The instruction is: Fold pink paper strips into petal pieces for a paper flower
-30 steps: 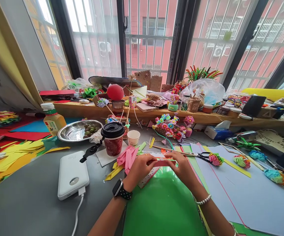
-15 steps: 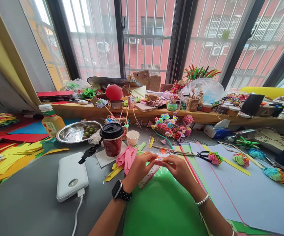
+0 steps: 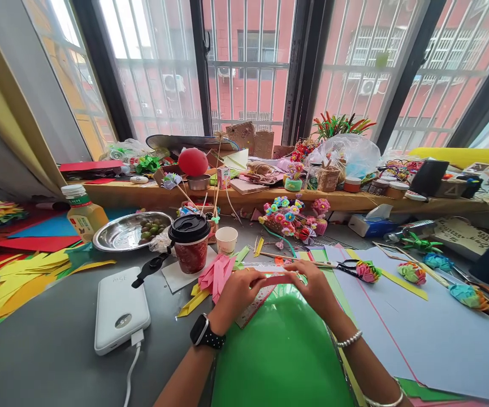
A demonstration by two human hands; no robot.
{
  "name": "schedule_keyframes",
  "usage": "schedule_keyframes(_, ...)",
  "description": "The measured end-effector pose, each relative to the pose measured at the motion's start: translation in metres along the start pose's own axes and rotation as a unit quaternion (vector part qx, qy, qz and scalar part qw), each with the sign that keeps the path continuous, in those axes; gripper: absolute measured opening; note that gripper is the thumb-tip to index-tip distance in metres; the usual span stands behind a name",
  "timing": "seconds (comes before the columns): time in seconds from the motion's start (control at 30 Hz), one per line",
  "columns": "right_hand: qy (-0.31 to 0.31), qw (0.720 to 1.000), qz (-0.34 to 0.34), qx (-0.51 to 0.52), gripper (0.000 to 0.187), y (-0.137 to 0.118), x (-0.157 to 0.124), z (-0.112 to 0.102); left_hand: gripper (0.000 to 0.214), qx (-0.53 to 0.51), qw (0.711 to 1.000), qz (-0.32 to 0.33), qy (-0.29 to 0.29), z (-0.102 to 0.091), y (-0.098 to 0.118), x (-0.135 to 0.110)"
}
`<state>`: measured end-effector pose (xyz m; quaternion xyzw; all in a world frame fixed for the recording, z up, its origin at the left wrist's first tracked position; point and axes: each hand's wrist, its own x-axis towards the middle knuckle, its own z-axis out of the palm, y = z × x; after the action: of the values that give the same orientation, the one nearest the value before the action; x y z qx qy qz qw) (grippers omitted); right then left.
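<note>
Between my two hands a narrow pink paper strip (image 3: 277,280) is stretched sideways. My left hand (image 3: 241,291) pinches its left end, and my right hand (image 3: 312,287) is closed on its right end. Both hands hover over the top of a shiny green mat (image 3: 282,350). Under the strip lies a ruler (image 3: 255,308), slanted and partly hidden by my left hand. Left of that hand is a bunch of folded pink paper strips (image 3: 216,274), with folded yellow strips (image 3: 193,301) beside it.
A lidded red cup (image 3: 190,251) and a small paper cup (image 3: 226,240) stand behind my left hand. A white power bank (image 3: 121,308) with a cable lies left. Scissors (image 3: 352,268), paper flowers (image 3: 368,271) and large white sheets (image 3: 431,333) lie right.
My hands have moved slightly apart, my right hand shifting right. More of the pink strip shows between them. The whole view has shifted slightly.
</note>
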<state>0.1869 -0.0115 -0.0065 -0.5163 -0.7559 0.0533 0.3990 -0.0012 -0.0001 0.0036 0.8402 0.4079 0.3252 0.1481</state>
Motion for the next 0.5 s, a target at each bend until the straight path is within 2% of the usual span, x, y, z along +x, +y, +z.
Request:
schedule_keyframes(0.07,-0.047,0.998,-0.033,0.01,0.015,-0.012,-0.001,0.005,0.018,-0.004,1.0,0.019,-0.017,0.002,0.004,0.0)
schedule_keyframes(0.13,-0.067,0.997,-0.027,-0.002,0.015,-0.019,-0.003,0.008,0.018,-0.005,0.999,0.023,-0.025,0.002,0.007,0.0)
schedule_keyframes(0.23,-0.055,0.998,-0.007,-0.02,0.015,-0.018,-0.004,0.009,0.018,-0.005,1.0,0.005,-0.011,-0.003,0.004,0.0)
schedule_keyframes(0.43,-0.043,0.999,0.008,-0.02,0.016,-0.011,-0.002,0.003,0.02,-0.004,0.996,-0.036,0.077,-0.014,-0.007,0.002)
schedule_keyframes(0.5,-0.054,0.998,-0.006,-0.005,0.015,-0.015,-0.003,0.004,0.02,-0.02,0.998,-0.004,0.051,-0.011,-0.004,0.001)
